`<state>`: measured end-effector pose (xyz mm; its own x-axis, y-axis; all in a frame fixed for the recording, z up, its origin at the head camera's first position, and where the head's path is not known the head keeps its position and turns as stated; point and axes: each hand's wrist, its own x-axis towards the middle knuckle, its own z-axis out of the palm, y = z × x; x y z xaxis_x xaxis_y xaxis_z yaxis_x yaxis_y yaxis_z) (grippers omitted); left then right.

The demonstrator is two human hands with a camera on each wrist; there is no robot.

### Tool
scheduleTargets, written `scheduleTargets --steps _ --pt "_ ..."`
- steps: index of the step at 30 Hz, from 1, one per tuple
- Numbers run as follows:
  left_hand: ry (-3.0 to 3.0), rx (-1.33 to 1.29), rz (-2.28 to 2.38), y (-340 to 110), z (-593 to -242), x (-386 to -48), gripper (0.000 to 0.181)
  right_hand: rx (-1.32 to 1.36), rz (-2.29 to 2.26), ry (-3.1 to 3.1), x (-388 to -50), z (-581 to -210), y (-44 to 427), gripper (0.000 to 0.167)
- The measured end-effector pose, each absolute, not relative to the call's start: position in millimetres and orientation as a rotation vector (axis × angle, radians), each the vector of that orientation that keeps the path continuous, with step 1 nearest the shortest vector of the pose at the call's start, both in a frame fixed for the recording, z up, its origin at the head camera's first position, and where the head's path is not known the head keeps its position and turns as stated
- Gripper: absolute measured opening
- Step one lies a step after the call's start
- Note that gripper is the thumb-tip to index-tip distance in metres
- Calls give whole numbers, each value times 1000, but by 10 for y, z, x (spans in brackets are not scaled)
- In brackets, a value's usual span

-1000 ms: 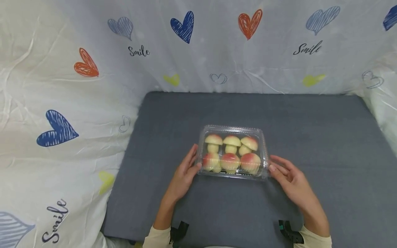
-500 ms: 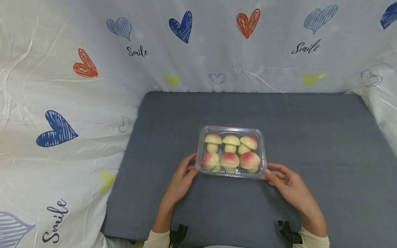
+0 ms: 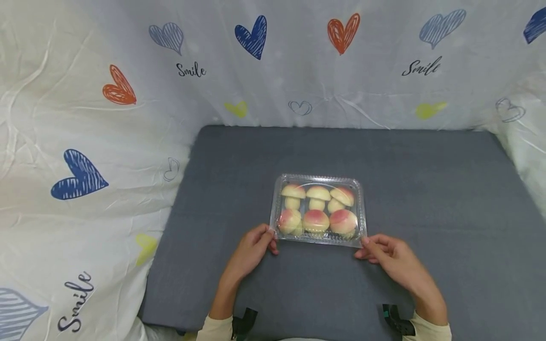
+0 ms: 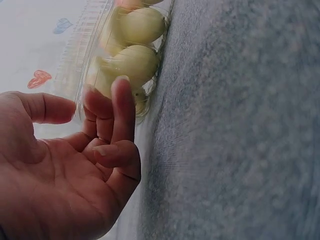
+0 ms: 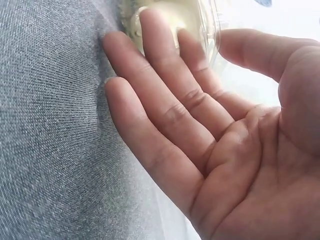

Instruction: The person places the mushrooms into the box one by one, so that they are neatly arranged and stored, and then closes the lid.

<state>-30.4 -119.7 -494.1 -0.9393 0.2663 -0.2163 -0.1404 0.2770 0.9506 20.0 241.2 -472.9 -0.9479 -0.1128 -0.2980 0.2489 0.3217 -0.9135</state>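
A clear plastic clamshell box (image 3: pixel 317 240) lies mid-table with its lid down. Inside stand two rows of mushroom-shaped buns (image 3: pixel 316 220) with pinkish-red and pale yellow caps. At the box's near left corner, my left hand (image 3: pixel 252 248) pinches the rim between thumb and forefinger; the other fingers hang below it, loosely bent in the left wrist view. My right hand (image 3: pixel 394 258) pinches the near right corner in the same way. In the right wrist view its thumb (image 5: pixel 250 47) is against the rim, with the other fingers extended beneath.
Dark grey cloth (image 3: pixel 426 189) covers the table. White sheeting (image 3: pixel 273 85) printed with hearts and "Smile" hangs behind it and along the left. Dark straps (image 3: pixel 245 322) sit on both wrists by the beige sleeves.
Both hands have slid along the box's sides toward me, down to its near corners, with their fingers now tucked below the front edge. The box has hardly moved.
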Motion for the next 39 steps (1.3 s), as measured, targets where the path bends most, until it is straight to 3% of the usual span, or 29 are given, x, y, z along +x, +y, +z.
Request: scheduleTargets --steps 14,23,39 --pt "2136 102 1747 -1146 -4945 -309 24 7 -1707 2206 155 -4780 2445 25" --pt "2080 51 1782 -1123 -4960 -309 23 -213 -1834 2079 107 -4877 2473 23" --pt "2117 22 1799 -1073 -4947 -276 26 1 -1627 2265 123 -4765 2504 33"
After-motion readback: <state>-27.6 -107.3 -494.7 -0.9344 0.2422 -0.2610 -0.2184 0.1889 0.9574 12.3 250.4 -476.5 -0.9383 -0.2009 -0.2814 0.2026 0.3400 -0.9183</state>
